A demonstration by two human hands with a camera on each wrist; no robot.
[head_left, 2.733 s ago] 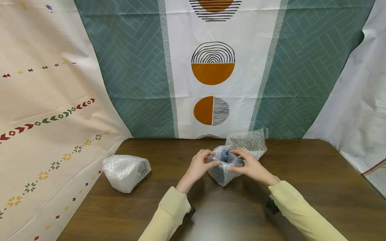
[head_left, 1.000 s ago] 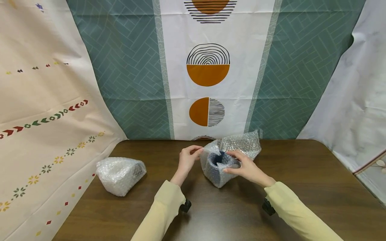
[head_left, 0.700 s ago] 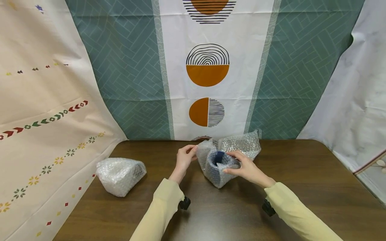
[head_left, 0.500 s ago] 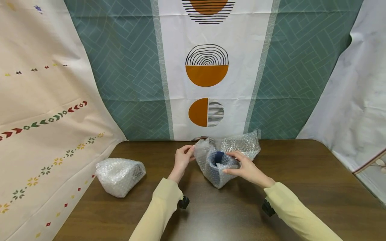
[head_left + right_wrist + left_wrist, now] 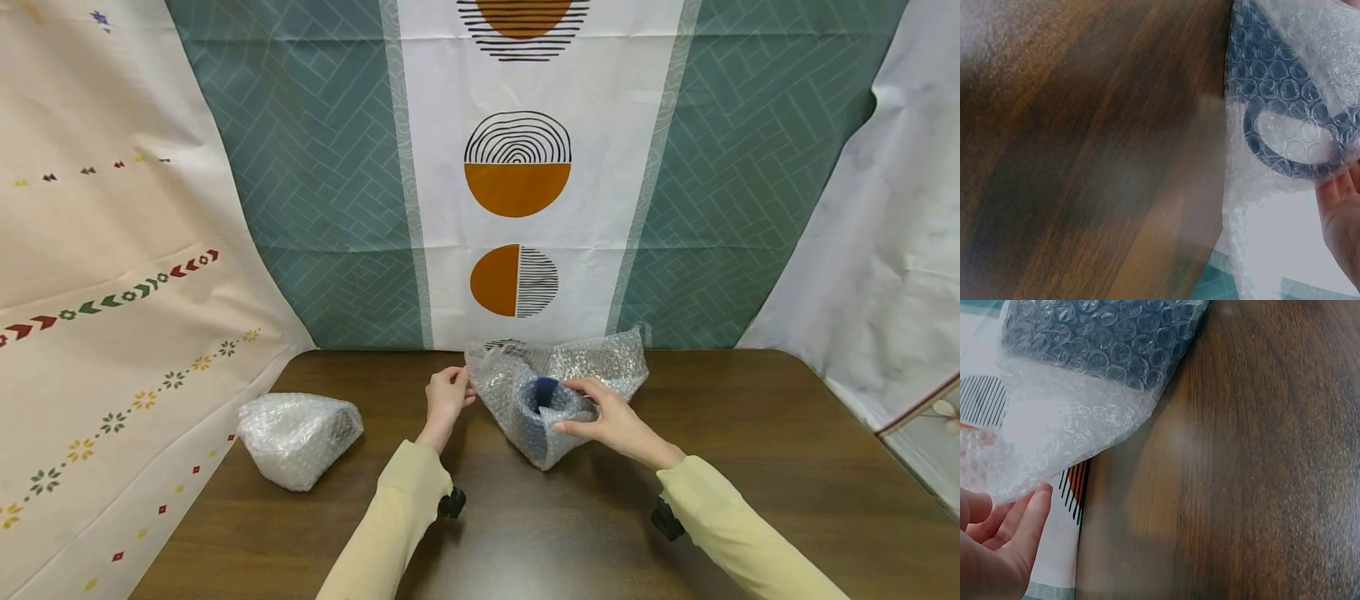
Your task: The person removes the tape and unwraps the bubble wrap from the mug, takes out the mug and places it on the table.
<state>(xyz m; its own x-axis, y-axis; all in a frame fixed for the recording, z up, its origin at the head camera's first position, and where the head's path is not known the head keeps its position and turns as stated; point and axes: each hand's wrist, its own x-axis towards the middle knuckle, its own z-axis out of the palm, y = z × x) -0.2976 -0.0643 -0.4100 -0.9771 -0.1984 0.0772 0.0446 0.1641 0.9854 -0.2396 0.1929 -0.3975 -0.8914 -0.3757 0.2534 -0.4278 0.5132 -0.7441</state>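
A dark blue mug stands in bubble wrap in the middle of the table. Its rim and inside show in the head view; in the right wrist view its handle shows through the bubbles. My left hand pinches a free edge of the wrap, drawn out left of the mug. That pinch also shows at lower left in the left wrist view. With thumb and fingers curled about the mug's right side, my right hand grips it through the wrap. A long flap of wrap spreads behind it.
Another bubble-wrapped bundle lies at the left of the brown wooden table; its contents are hidden. Patterned cloths hang behind the table and on both sides.
My left hand has moved left and pulled the wrap's edge away from the mug, so the blue rim and inside show more. My right hand has stayed on the mug.
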